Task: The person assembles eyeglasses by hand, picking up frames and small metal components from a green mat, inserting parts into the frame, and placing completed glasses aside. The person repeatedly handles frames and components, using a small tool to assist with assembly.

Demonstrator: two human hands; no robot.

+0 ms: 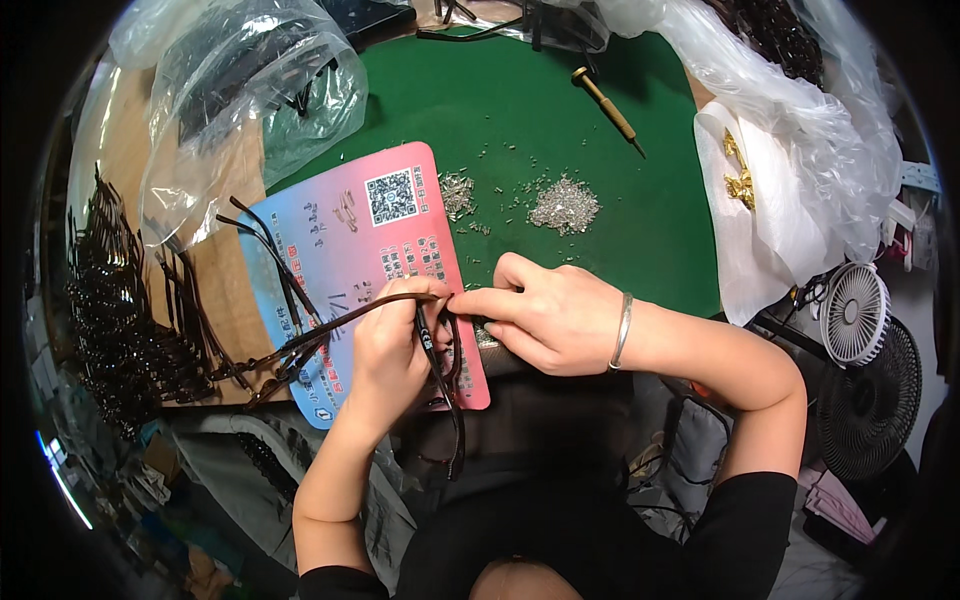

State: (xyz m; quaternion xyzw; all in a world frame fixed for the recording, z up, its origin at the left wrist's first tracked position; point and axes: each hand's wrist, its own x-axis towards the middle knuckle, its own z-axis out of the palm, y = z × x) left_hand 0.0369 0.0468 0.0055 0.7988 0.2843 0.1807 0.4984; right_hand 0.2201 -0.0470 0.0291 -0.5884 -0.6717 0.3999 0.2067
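My left hand (385, 350) is closed around a dark brown eyeglass frame (447, 372), held above the edge of a pink and blue printed mat (400, 158). One of its long thin temples (345, 318) stretches out to the left across the mat. My right hand (550, 315), with a silver bangle at the wrist, meets the left fingertips at the frame. Its fingers are bent in close there, and whatever they pinch is too small or hidden to make out. Loose temples (275, 250) and a few tiny metal parts (345, 212) lie on the mat.
A green work mat (480, 100) bears a heap of tiny silver screws (565, 205), a smaller heap (457, 197) and a brass screwdriver (608, 112). Many dark frames (125, 310) are piled at left. Plastic bags (270, 90) and white fans (855, 312) flank the table.
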